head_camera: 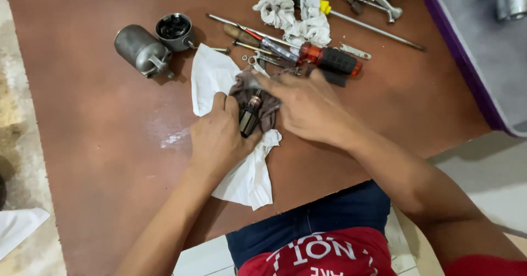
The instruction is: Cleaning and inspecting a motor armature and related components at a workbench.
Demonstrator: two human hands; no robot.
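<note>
Motor armature (a small dark cylinder with a copper-coloured end and a short shaft), lying near the middle of the brown board on a soiled brownish rag spread over a white cloth. The left hand rests on the white cloth with its fingers curled around the near end of the armature, thumb pressed to its left side. The right hand reaches in from the right, fingers held together and laid flat on the rag just beside the armature; whether it pinches the rag cannot be told. Far of the hands lie an orange-and-black screwdriver, a wooden-handled screwdriver, a crumpled white rag and several loose metal tools. To the far left, well apart from the hands, stand a grey cylindrical motor housing on its side and a round metal end cap. A purple-rimmed grey tray sits at the right edge.
</note>
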